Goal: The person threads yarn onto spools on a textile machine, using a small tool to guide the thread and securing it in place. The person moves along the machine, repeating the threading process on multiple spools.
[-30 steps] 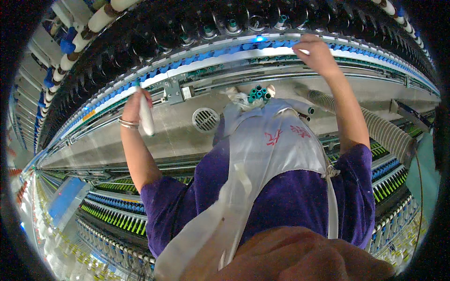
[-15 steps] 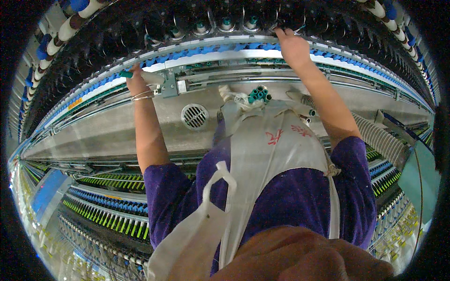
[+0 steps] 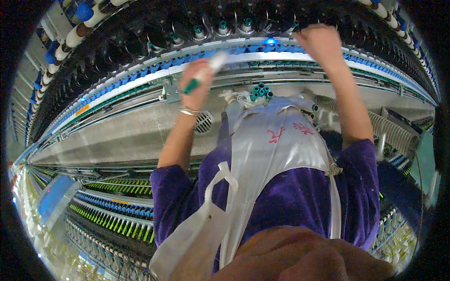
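Note:
My left hand [image 3: 196,79] is wrapped round a yarn bobbin, a green tube [image 3: 191,86] with white yarn [image 3: 217,62] at its upper right end, tilted and blurred by motion. It hangs in front of the blue rail of a spinning frame. My right hand [image 3: 321,43] is closed up at the spindle row, its fingertips beside a green-tipped spindle [image 3: 294,25]. What those fingers pinch, if anything, is hidden. Left of it stand several bobbins with green tops [image 3: 247,25] and a little white yarn.
A blue lamp [image 3: 270,41] glows on the rail below the spindles. Several empty green tubes [image 3: 261,92] stick out of my white apron [image 3: 281,140]. A ribbed hose [image 3: 375,114] runs at the right. Behind me is another machine row with green-yellow tubes [image 3: 117,225].
My left hand has swung right and up with the bobbin. The right hand has moved to the right along the spindles. A blue lamp between them now shows lit.

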Available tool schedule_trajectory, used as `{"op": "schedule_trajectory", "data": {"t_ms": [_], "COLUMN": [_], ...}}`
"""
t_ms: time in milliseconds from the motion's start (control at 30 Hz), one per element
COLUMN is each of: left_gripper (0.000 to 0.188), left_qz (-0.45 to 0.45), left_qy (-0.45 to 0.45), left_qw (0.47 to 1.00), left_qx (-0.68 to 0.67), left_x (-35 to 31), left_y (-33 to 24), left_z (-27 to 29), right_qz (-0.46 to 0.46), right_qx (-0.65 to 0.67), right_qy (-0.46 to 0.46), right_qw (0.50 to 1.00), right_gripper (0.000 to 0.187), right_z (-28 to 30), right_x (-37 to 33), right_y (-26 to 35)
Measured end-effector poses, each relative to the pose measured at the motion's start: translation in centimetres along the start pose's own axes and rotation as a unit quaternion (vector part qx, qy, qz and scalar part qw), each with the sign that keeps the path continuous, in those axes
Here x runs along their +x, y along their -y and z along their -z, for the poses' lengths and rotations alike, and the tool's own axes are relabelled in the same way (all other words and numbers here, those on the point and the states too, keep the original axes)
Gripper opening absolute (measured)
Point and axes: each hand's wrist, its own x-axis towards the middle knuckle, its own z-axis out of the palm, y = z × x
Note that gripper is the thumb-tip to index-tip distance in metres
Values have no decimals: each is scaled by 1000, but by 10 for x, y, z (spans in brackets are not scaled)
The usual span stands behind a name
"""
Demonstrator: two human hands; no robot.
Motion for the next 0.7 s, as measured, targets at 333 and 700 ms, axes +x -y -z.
{"op": "schedule_trajectory", "data": {"t_ms": [333, 700], "left_gripper": [45, 35], "left_qz": [-105, -39], "left_qy": [38, -205], "left_qw": [994, 939], "left_qx": [-12, -273], "left_x": [95, 144], "left_y": [-102, -117], "left_z": [-132, -175], "right_qz": [-173, -116], "right_qx": [351, 599], "right_qy": [-215, -121], "right_qw": [895, 783], "right_gripper": [48, 41], "right_z": [129, 136], "right_x": [-16, 11], "right_y": [-36, -25]}}
